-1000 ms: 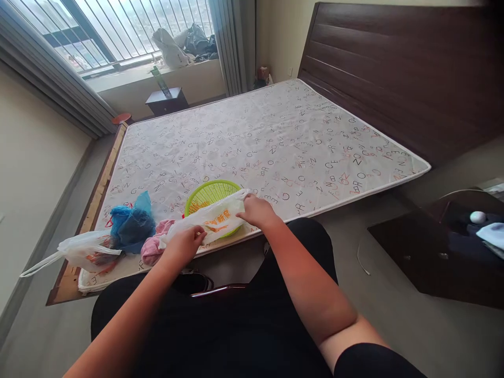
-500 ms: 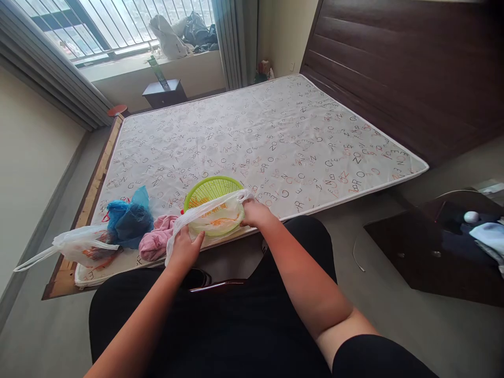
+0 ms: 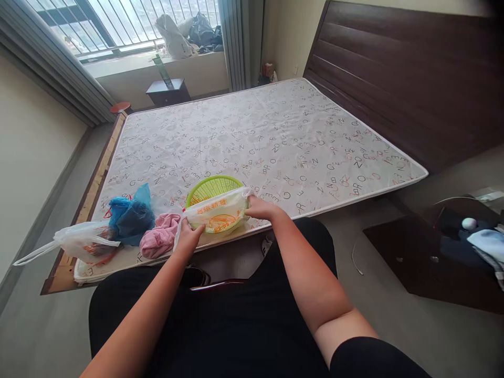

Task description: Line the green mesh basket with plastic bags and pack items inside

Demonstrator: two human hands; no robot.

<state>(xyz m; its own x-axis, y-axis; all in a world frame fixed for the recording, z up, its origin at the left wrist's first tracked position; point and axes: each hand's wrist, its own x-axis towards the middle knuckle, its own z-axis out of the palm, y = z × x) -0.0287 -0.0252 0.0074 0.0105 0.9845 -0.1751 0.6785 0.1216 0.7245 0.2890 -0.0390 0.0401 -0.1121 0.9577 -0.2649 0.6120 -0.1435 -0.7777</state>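
Observation:
A white plastic bag [image 3: 205, 209] with orange lettering is stretched between my hands at the front edge of the mattress. My left hand [image 3: 190, 236] grips its left end, thumb pointing right. At the right end, my right hand [image 3: 260, 207] is closed on the plastic, fingertips partly hidden. Behind the bag stands a lime-green plastic basket [image 3: 216, 185] with small orange-yellow pieces in it; the bag covers its front part. Left of my left hand lies a crumpled pink cloth [image 3: 160, 236].
On the patterned mattress [image 3: 244, 136] at left sit a blue plastic bag [image 3: 134, 218] and another white plastic bag [image 3: 84, 240]. A dark headboard [image 3: 394, 68] rises at right. A dark cabinet [image 3: 417, 262] stands right of my knee. A nightstand [image 3: 168, 94] is by the window.
The bag's upper part, earlier drawn into a narrow twisted strip, is now spread flatter, with more lettering showing. My right hand has shifted slightly right. The view has tilted a little.

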